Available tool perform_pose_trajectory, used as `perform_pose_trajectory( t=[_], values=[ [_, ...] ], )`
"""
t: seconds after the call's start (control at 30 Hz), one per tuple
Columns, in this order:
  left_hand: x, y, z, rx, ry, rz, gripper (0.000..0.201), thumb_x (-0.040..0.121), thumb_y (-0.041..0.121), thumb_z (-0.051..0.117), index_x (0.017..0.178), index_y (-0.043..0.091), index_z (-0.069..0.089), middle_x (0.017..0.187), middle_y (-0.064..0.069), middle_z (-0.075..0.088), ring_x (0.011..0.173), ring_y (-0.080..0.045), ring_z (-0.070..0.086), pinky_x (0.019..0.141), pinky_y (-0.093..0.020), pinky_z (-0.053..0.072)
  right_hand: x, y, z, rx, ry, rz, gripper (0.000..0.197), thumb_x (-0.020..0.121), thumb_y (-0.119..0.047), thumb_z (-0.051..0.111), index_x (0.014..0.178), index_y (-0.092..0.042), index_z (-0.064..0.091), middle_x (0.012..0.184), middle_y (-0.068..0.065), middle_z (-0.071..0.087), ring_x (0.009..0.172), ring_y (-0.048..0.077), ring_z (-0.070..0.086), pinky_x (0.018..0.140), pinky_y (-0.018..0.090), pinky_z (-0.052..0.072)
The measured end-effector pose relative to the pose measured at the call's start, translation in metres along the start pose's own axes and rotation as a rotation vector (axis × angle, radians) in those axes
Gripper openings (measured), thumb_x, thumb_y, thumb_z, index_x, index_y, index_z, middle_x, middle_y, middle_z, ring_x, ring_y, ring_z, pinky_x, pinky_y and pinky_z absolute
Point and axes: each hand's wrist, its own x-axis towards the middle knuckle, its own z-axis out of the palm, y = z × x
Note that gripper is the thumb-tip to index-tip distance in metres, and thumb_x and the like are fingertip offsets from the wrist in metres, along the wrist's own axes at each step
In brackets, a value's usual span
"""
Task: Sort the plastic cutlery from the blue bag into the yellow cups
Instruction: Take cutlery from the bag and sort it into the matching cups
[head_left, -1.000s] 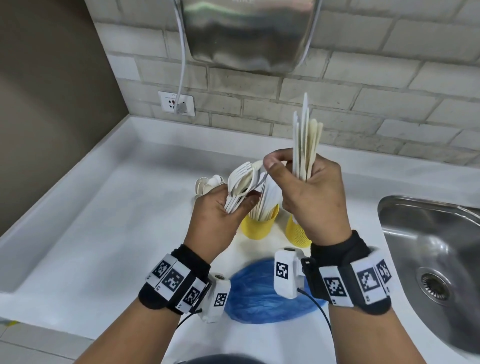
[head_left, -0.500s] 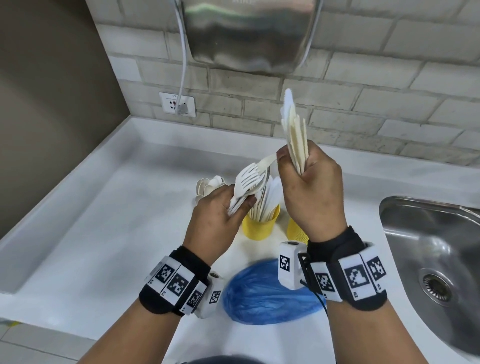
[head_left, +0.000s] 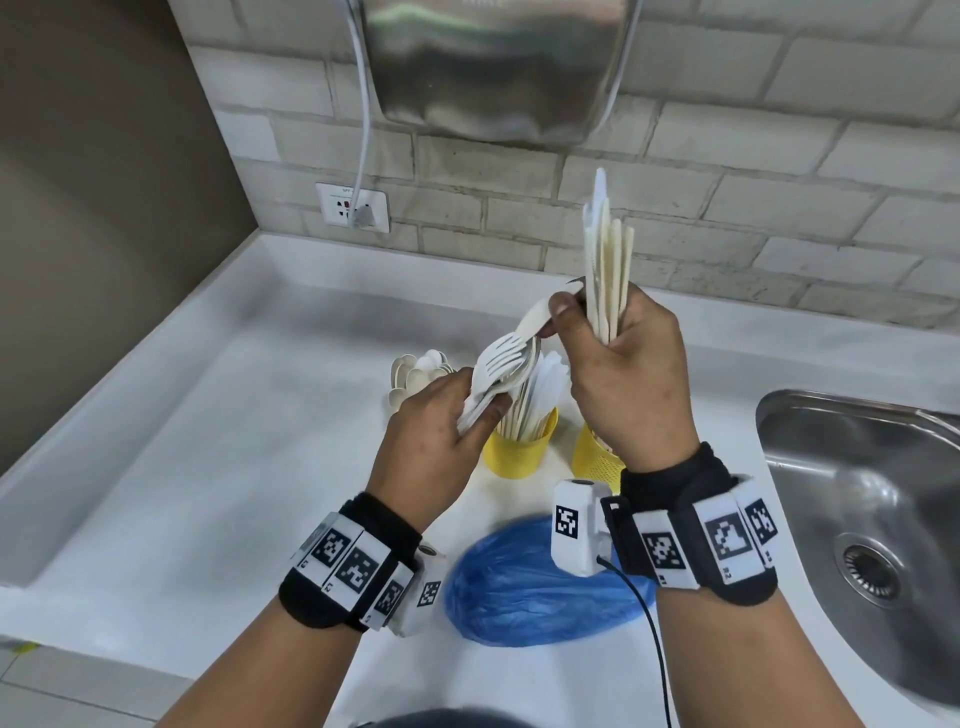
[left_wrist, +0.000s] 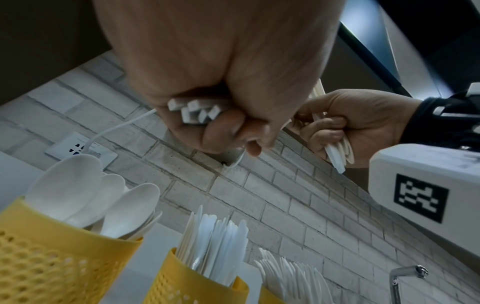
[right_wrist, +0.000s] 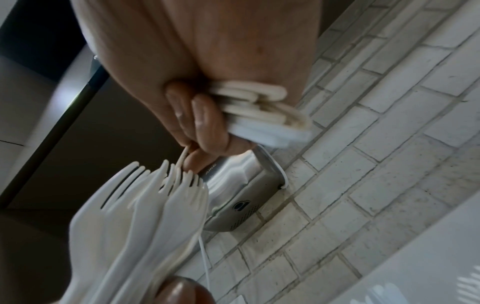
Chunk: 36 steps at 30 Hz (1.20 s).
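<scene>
My left hand (head_left: 467, 410) grips a bundle of white plastic forks (head_left: 501, 364) by the handles, whose ends show in the left wrist view (left_wrist: 197, 113). My right hand (head_left: 587, 322) holds a bundle of knives (head_left: 605, 260) upright in its fist, and its thumb and forefinger pinch one white piece (head_left: 537, 317) at the top of the fork bundle (right_wrist: 145, 205). Below stand yellow cups: one with spoons (left_wrist: 52, 267), one with knives (head_left: 519, 452), one with forks (head_left: 595, 457). The blue bag (head_left: 540, 587) lies crumpled near me.
The white counter (head_left: 208, 467) runs left to a raised edge. A steel sink (head_left: 857, 493) lies at the right. On the brick wall are a socket (head_left: 353, 208) and a metal hand dryer (head_left: 498, 67) with its cord.
My right hand's thumb and forefinger have closed on one piece at the top of the left bundle and lifted it slightly up and right. The left hand holds steady.
</scene>
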Motion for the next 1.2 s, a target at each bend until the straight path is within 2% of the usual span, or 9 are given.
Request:
perform_pose_trajectory(
  t=[0.27,0.37,0.43,0.53,0.63,0.7,0.8,1.0,1.2],
  values=[
    [-0.001,0.004,0.000,-0.030,-0.045,-0.002,0.018,0.101,0.036,0.060,0.112,0.022,0.063,0.086,0.019,0.057,0.079,0.003,0.050,0.069,-0.010,0.037,0.002,0.004,-0.001,0.144,-0.137,0.108,0.014,0.096,-0.023,0.072,0.085,-0.015,0.071,0.055,-0.016,0.056,0.047,0.003,0.049,0.060,0.022,0.036],
    [-0.001,0.003,-0.002,-0.058,-0.077,-0.003,0.021,0.101,0.039,0.059,0.113,0.021,0.063,0.088,0.018,0.060,0.084,0.011,0.054,0.073,-0.011,0.042,0.003,0.005,0.001,0.295,-0.002,0.160,0.019,0.099,-0.022,0.067,0.086,-0.010,0.065,0.054,-0.011,0.051,0.044,0.007,0.043,0.056,0.022,0.036],
    [-0.002,0.002,-0.002,-0.091,-0.129,-0.008,0.023,0.101,0.041,0.059,0.115,0.023,0.063,0.091,0.014,0.065,0.087,0.002,0.059,0.075,-0.022,0.047,0.005,0.001,0.001,0.449,0.128,0.178,0.019,0.104,-0.015,0.059,0.089,-0.003,0.060,0.059,0.007,0.053,0.042,0.016,0.042,0.045,0.023,0.036],
    [-0.004,0.005,-0.003,-0.205,-0.202,0.000,0.023,0.101,0.037,0.059,0.119,0.023,0.065,0.098,0.013,0.072,0.093,-0.005,0.065,0.082,-0.025,0.051,0.009,0.000,-0.005,0.657,0.314,0.201,0.020,0.107,-0.009,0.050,0.088,-0.006,0.056,0.070,0.009,0.064,0.052,0.019,0.052,0.046,0.028,0.043],
    [-0.007,0.012,-0.006,-0.420,-0.279,-0.099,0.017,0.101,0.026,0.060,0.115,0.022,0.068,0.082,0.026,0.070,0.069,0.006,0.063,0.064,-0.009,0.045,0.015,0.005,-0.014,0.921,0.440,0.351,0.015,0.106,-0.011,0.051,0.093,-0.007,0.054,0.069,0.008,0.067,0.068,0.024,0.069,0.066,0.037,0.058],
    [-0.008,0.013,-0.007,-0.515,-0.329,-0.178,0.015,0.103,0.027,0.058,0.112,0.024,0.070,0.062,0.019,0.058,0.047,-0.002,0.046,0.050,-0.014,0.039,0.017,0.009,-0.020,1.084,0.459,0.447,0.015,0.107,-0.013,0.050,0.093,-0.007,0.054,0.074,0.011,0.069,0.079,0.033,0.074,0.074,0.045,0.061],
    [-0.007,0.013,-0.007,-0.633,-0.402,-0.231,0.021,0.106,0.029,0.053,0.116,0.025,0.071,0.063,0.005,0.048,0.046,-0.017,0.037,0.042,-0.024,0.032,0.019,0.017,-0.023,1.223,0.502,0.551,0.014,0.107,-0.016,0.049,0.095,-0.010,0.054,0.073,0.011,0.072,0.075,0.033,0.076,0.074,0.052,0.063],
    [-0.007,0.016,-0.006,-0.759,-0.418,-0.259,0.029,0.102,0.039,0.050,0.119,0.029,0.071,0.066,0.000,0.047,0.050,-0.020,0.034,0.047,-0.032,0.023,0.014,0.035,-0.019,1.278,0.536,0.617,0.020,0.107,-0.027,0.049,0.089,-0.020,0.051,0.060,-0.004,0.045,0.045,0.011,0.042,0.050,0.020,0.046],
    [-0.005,0.017,-0.002,-0.907,-0.405,-0.404,0.028,0.102,0.038,0.050,0.101,0.021,0.072,0.068,0.000,0.039,0.061,-0.025,0.018,0.052,-0.031,0.018,0.004,0.019,-0.003,1.087,0.437,0.491,0.029,0.105,-0.038,0.056,0.083,-0.020,0.050,0.057,-0.006,0.032,0.043,0.009,0.028,0.039,0.022,0.029]
  ],
)
